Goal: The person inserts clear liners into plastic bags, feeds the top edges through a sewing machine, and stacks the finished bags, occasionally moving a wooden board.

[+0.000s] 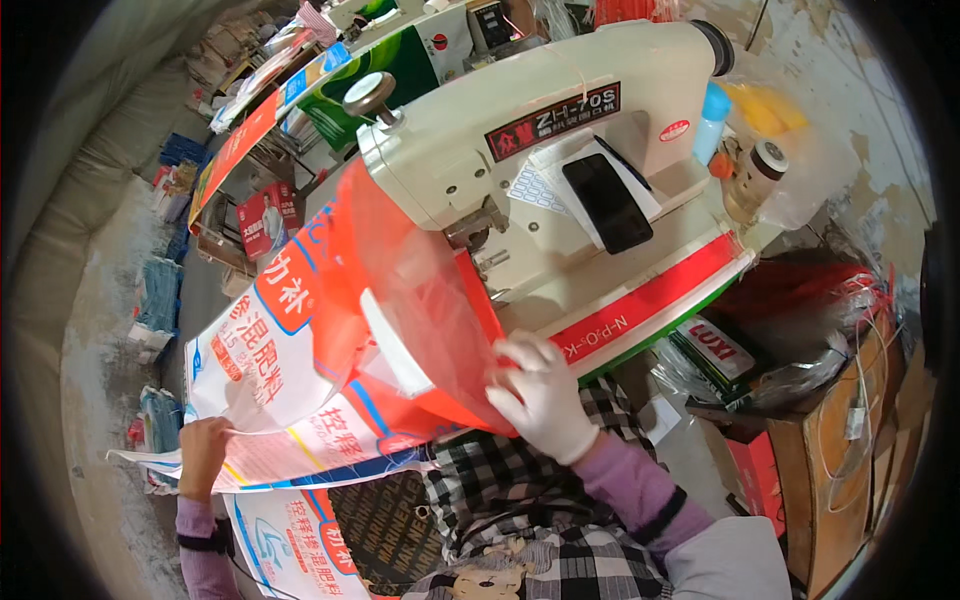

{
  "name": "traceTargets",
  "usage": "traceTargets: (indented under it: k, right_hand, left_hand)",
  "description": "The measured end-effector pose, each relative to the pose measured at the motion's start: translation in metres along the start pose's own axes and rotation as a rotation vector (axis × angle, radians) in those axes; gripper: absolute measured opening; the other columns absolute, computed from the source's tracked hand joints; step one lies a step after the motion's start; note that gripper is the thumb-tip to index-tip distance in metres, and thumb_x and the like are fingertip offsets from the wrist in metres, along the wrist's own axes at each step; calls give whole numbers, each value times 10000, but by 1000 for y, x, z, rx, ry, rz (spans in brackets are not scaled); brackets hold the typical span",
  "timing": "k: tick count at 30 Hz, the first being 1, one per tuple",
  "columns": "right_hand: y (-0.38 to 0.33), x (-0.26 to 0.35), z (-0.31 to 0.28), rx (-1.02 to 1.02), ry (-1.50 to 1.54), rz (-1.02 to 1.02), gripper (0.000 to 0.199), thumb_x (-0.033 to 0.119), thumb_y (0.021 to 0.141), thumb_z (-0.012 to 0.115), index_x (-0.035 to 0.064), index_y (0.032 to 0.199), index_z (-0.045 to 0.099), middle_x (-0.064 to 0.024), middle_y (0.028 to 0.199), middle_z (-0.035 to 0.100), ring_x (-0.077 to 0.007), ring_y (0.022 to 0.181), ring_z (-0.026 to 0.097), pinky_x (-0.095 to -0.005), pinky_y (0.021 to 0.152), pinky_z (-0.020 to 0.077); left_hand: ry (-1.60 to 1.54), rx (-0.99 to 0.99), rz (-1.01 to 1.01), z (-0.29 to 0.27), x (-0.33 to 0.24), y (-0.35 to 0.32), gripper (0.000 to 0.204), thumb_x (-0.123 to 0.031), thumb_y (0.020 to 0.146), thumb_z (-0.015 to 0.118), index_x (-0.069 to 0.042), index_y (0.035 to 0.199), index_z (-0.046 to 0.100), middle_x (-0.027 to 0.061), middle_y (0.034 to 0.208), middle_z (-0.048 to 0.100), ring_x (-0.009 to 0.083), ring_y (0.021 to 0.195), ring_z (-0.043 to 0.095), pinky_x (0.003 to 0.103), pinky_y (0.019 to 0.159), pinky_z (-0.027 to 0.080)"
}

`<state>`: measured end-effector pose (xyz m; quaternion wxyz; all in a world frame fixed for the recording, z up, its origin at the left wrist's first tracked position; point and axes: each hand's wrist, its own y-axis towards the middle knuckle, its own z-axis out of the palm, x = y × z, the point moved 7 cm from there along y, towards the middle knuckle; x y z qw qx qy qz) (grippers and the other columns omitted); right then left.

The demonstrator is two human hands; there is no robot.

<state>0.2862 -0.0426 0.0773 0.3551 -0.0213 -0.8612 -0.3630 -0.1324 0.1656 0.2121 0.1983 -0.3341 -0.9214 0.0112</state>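
A large printed plastic sack (330, 340), white and orange with blue bands, spreads across the middle in front of an off-white industrial sewing machine (450, 120). Its mouth gapes near the needle area, and a clear inner film shows there. On the left, my bare left hand (203, 452) grips the sack's lower edge. In a white glove, my right hand (545, 398) curls its fingers on the orange rim of the mouth, just below the machine's needle. The sack partly blurs at its top. A second similar sack (295, 545) lies lower, against my lap.
On the machine bed lie a black phone (607, 203), papers and a pen (622, 163). A thread cone (757, 178) and a light-blue bottle (711, 122) stand right. Beyond are a wooden cabinet (835, 470), a red box (268, 220) and several folded bundles along the left wall.
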Motion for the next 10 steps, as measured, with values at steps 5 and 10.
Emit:
traceTargets:
  k: [5,10]
  right_hand:
    - [-10,49,-7,350,174,38,229,311,784,732,85,816,714,-45,880,691,-209,969,636,-484,1049,353]
    - [-79,17,14,380,360,184,127,187,821,707,108,918,724,-58,958,707,-222,1029,638,-525,1068,326]
  left_hand:
    - [-16,-452,-177,-43,17,-58,178,-4,749,591,-15,890,699,159,825,686,347,736,650,416,648,503]
    - [-595,-367,-637,43,60,-144,289,-7,847,549,14,1101,684,175,1048,699,240,932,675,387,809,512]
